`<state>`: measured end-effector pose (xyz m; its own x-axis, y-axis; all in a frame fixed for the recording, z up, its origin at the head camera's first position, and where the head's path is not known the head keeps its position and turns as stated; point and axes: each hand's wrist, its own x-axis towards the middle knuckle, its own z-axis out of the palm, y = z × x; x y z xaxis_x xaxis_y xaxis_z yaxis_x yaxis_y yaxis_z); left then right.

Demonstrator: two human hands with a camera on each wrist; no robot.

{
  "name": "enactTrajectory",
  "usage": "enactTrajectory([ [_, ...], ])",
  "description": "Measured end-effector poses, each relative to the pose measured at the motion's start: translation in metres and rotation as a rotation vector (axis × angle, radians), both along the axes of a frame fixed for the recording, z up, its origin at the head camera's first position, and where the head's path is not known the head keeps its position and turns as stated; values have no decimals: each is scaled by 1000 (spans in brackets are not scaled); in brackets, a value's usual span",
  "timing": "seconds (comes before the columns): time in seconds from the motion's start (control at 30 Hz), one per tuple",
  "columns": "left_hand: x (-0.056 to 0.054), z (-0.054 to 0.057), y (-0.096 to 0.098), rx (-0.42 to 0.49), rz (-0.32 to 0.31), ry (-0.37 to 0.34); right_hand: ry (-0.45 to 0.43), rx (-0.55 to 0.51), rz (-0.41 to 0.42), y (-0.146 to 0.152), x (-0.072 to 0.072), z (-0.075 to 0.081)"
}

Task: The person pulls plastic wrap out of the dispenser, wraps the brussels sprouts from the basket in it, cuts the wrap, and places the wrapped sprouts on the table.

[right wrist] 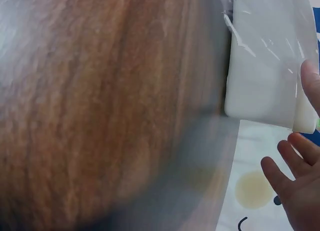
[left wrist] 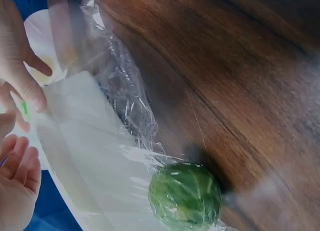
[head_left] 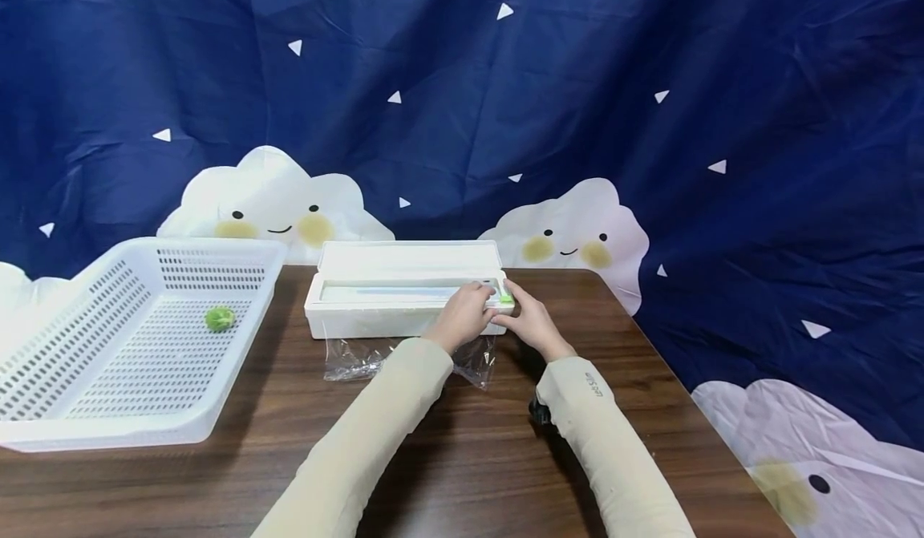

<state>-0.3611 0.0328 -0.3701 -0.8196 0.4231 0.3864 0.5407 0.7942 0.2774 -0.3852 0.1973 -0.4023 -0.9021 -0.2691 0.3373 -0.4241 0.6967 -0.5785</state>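
Note:
A white cling film dispenser box (head_left: 346, 321) lies on the table with its lid (head_left: 411, 257) raised. Near its right end shows a green slider (head_left: 507, 299). My left hand (head_left: 464, 313) hovers over that end, fingers loosely bent, with nothing seen between them. At the corner, my right hand (head_left: 530, 321) touches the box with thumb in front and fingers spread. Clear cling film (head_left: 354, 357) hangs from the front edge onto the table. A round green vegetable (left wrist: 185, 196) lies under or in the film in the left wrist view; my left forearm hides it in the head view.
A white slotted basket (head_left: 155, 434) stands at the left, holding one small green vegetable (head_left: 220, 318). The wooden table (head_left: 289, 490) has its right edge beyond my right arm. A dark blue curtain (head_left: 433, 57) with cloud prints hangs behind.

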Motion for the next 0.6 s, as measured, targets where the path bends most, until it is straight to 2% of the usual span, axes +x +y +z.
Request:
enactTrajectory([
  [0.2,-3,-4,4,4,5,-24,-26,-29,-30,4,0,-4],
  [0.37,-7,-6,9,-9,5,-8,18,-66,-56,6,-1,-6],
  [0.6,-11,-8,13,-29,96,2,38,-131,-55,0,-5,-10],
])
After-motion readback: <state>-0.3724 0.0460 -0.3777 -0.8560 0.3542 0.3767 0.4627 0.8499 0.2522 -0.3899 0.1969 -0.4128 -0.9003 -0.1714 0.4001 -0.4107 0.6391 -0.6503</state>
